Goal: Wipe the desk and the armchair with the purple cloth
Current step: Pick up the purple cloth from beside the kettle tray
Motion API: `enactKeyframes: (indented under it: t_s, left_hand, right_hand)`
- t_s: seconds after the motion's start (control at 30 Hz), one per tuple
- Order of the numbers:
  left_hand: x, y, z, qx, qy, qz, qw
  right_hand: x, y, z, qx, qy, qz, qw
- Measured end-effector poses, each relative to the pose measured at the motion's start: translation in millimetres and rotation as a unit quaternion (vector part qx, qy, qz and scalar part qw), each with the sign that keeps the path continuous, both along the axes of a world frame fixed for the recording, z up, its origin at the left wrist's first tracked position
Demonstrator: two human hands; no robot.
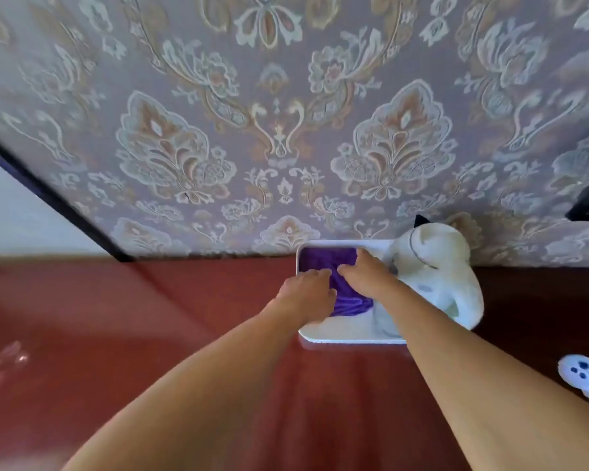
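A: Where the tray (337, 338) stands on the bench (150, 317), what is inside it?

B: The cloth (323, 263), purple and bunched. It fills the far half of the tray and runs down towards the middle. The near part of the tray floor is bare and white.

A: And the hands?

B: Both are in the tray, on the cloth. The left hand (308, 294) comes over the tray's left rim with its fingers curled down into the fabric. The right hand (368, 273) sits further in, its fingers bent and dug into the same folds. The cloth puckers between the two hands.

A: Anything else in the tray?

B: Something pale and crumpled in its near right corner, under the right forearm. It is too blurred to tell what.

A: Around the tray?

B: Its far rim is against the patterned wall (286, 130). A white plush (436, 266) leans at its right side, overlapping that rim. A smaller white toy (582, 372) with dark blue spots lies on the bench, right of the tray and nearer the person.
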State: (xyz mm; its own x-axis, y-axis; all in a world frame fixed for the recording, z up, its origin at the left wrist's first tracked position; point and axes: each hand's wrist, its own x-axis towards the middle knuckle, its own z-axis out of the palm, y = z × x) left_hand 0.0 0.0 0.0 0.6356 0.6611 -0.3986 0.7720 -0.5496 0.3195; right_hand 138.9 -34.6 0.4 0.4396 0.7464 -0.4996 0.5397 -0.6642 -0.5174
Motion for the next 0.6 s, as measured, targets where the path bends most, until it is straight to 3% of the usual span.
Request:
enactKeyframes:
  t_s: [0.17,0.4,0.53,0.6]
  left_hand:
    - [12,26,-53,0.109,0.041,-0.007,0.993]
    - [13,28,-86,0.191,0.021,-0.013,0.981]
    - [9,35,-80,0.168,0.001,-0.013,0.986]
    - [7,42,-68,0.15,-0.019,-0.007,0.988]
  right_hand:
    - [-6,24,-54,-0.044,-0.033,-0.057,0.997]
    - [-21,37,-80,0.01,-0.065,-0.209,0.976]
    - [-8,36,-78,0.048,0.053,-0.266,0.961]
    - [-11,33,-63,0.111,0.094,-0.263,0.954]
